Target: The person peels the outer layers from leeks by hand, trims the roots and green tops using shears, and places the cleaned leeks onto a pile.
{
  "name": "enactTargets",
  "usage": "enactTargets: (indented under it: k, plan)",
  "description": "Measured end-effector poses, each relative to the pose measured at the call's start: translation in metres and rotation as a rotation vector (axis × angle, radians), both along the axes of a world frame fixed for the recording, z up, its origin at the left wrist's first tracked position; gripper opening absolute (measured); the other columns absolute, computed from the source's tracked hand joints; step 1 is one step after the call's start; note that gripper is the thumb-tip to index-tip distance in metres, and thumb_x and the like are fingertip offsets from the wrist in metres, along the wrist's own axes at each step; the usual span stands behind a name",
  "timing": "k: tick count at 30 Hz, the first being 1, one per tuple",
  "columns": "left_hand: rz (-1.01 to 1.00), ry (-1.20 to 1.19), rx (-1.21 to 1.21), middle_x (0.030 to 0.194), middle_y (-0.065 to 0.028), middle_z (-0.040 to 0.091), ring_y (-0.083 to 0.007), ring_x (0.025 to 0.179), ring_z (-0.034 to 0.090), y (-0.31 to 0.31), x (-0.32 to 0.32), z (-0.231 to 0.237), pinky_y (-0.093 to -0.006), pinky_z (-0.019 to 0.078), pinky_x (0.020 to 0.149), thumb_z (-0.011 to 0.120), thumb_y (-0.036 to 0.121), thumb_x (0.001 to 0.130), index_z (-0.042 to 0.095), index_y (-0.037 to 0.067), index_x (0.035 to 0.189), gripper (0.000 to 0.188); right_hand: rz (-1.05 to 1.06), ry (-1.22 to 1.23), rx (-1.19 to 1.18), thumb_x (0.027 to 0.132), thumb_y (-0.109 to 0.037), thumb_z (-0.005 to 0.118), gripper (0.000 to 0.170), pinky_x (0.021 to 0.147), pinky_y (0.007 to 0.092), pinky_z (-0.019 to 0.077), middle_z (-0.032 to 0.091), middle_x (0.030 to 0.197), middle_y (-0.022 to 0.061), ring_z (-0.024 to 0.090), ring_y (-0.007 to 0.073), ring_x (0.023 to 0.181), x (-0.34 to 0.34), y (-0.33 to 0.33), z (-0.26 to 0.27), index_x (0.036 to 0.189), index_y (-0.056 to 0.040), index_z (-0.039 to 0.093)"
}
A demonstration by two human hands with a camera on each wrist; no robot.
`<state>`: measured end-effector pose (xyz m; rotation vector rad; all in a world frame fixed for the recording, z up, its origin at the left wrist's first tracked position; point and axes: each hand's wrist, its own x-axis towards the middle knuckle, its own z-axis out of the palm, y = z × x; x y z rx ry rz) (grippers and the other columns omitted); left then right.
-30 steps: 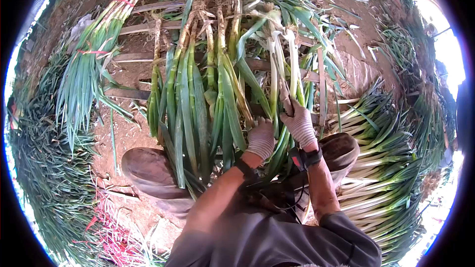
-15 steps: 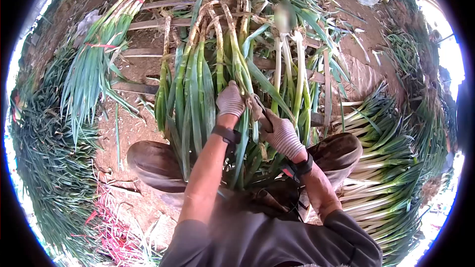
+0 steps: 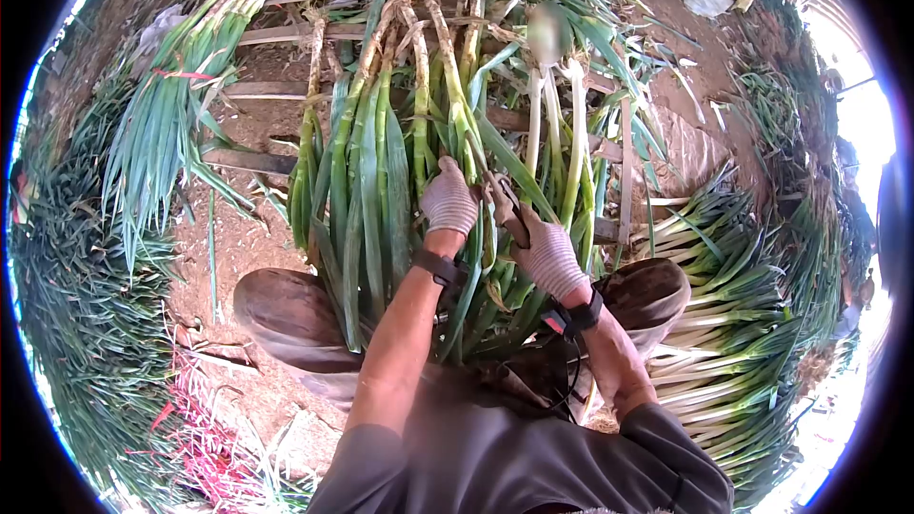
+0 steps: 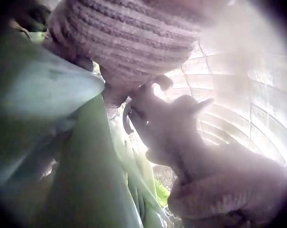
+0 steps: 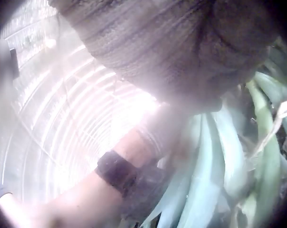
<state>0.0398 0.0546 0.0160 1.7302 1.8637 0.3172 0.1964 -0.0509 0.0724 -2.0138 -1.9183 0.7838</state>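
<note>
Both hands wear striped knit gloves and work close together over a spread row of green onions (image 3: 367,162). My left hand (image 3: 449,202) grips green onion leaves in the middle of the row; in the left wrist view, a broad leaf (image 4: 53,90) runs up under the glove. My right hand (image 3: 547,252) holds a narrow dark tool (image 3: 512,214), its far end right beside the stalk (image 3: 462,119) near the left hand. I cannot tell the tool's exact kind. Several peeled white stalks (image 3: 578,105) lie just right of the hands.
A tied green onion bundle (image 3: 190,86) lies at the upper left, over wooden slats (image 3: 252,162). Cleaned green onions (image 3: 714,352) are stacked at the right. Dark green leaves (image 3: 86,343) heap along the left, near pink strips (image 3: 205,438). My knees (image 3: 286,319) flank the work.
From one second ago, both hands have moved left, away from the white stalks to the stalks in the middle. Over the last half second they have barely moved.
</note>
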Motion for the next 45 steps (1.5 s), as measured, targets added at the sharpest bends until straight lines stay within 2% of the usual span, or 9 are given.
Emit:
enactTargets:
  k: [6,13,21,24,27,34,37,42,45]
  plan:
    - [-0.033,-0.015,-0.06,0.089,-0.0244,0.07,-0.0408,0.084,0.07,0.001,-0.002,0.012,-0.0496,0.056,0.075,0.078,0.043,0.08,0.047,-0.002,0.117,0.066,-0.005,-0.041,0.061,0.079,-0.019,0.068,0.054,0.074,0.0548,0.0517,0.066,0.082,0.0289,0.065,0.048,0.084,-0.001,0.04,-0.008,0.128,-0.0034,0.052]
    - [-0.044,-0.029,-0.133,0.094,-0.0255,0.071,-0.0409,0.09,0.07,0.001,-0.004,0.018,-0.0491,0.0554,0.08,0.078,0.041,0.08,0.042,-0.003,0.126,0.074,-0.009,-0.06,0.081,0.084,-0.021,0.065,0.032,0.072,0.0559,0.051,0.065,0.077,0.0286,0.064,0.0485,0.079,-0.008,0.093,-0.012,0.108,-0.0024,0.055]
    - [-0.047,0.001,-0.106,0.088,-0.0235,0.071,-0.0415,0.085,0.07,0.002,-0.005,-0.003,-0.0499,0.0554,0.075,0.078,0.048,0.078,0.042,0.004,0.134,0.081,0.004,-0.113,0.162,0.079,-0.019,0.066,0.037,0.079,0.0536,0.0522,0.067,0.083,0.0277,0.065,0.0465,0.086,-0.011,0.167,-0.028,0.109,0.0002,0.057]
    - [-0.059,0.002,-0.109,0.088,-0.024,0.07,-0.0416,0.084,0.07,0.002,-0.005,-0.004,-0.0494,0.0555,0.074,0.076,0.049,0.079,0.041,0.002,0.138,0.083,-0.017,-0.12,0.129,0.081,-0.022,0.065,0.031,0.08,0.0528,0.0522,0.068,0.089,0.0271,0.065,0.0457,0.089,-0.016,0.195,-0.022,0.103,-0.0004,0.061]
    - [-0.084,0.001,-0.156,0.091,-0.0236,0.071,-0.0399,0.088,0.07,0.003,-0.006,0.005,-0.049,0.0548,0.078,0.077,0.044,0.08,0.041,0.0,0.126,0.073,-0.014,-0.112,0.155,0.08,-0.023,0.065,0.03,0.08,0.0523,0.0525,0.068,0.089,0.026,0.066,0.0451,0.088,-0.019,0.222,-0.028,0.101,-0.0003,0.062]
    - [-0.07,-0.019,-0.073,0.089,-0.0219,0.071,-0.0385,0.082,0.07,-0.001,-0.005,-0.016,-0.0482,0.0547,0.074,0.071,0.056,0.08,0.044,0.001,0.134,0.081,-0.018,-0.135,0.196,0.086,-0.029,0.059,0.032,0.082,0.0526,0.052,0.068,0.092,0.0282,0.066,0.0457,0.091,-0.029,0.286,-0.039,0.098,0.0011,0.065]
    - [-0.076,-0.026,-0.066,0.091,-0.0219,0.071,-0.0382,0.082,0.07,-0.002,-0.005,-0.02,-0.0482,0.0546,0.073,0.073,0.054,0.079,0.044,0.003,0.134,0.081,-0.06,-0.121,0.202,0.078,-0.024,0.063,0.029,0.08,0.0511,0.0523,0.068,0.09,0.0274,0.066,0.0454,0.087,-0.032,0.309,-0.043,0.093,0.0005,0.067]
    - [-0.088,0.001,-0.11,0.094,-0.0225,0.071,-0.0381,0.085,0.07,-0.001,-0.003,-0.015,-0.0482,0.0545,0.075,0.074,0.05,0.079,0.044,0.004,0.135,0.078,0.018,-0.03,0.171,0.078,-0.027,0.064,0.03,0.076,0.0488,0.0512,0.067,0.087,0.0259,0.066,0.0439,0.083,-0.028,0.282,-0.035,0.092,-0.0005,0.065]
    - [-0.038,-0.059,0.044,0.085,-0.02,0.07,-0.0393,0.078,0.07,-0.007,-0.001,-0.016,-0.0495,0.0563,0.071,0.077,0.036,0.079,0.044,0.002,0.116,0.06,-0.026,0.036,0.072,0.078,-0.018,0.066,0.03,0.078,0.0509,0.0517,0.066,0.085,0.0272,0.065,0.0457,0.085,-0.019,0.223,-0.019,0.1,0.0008,0.061]
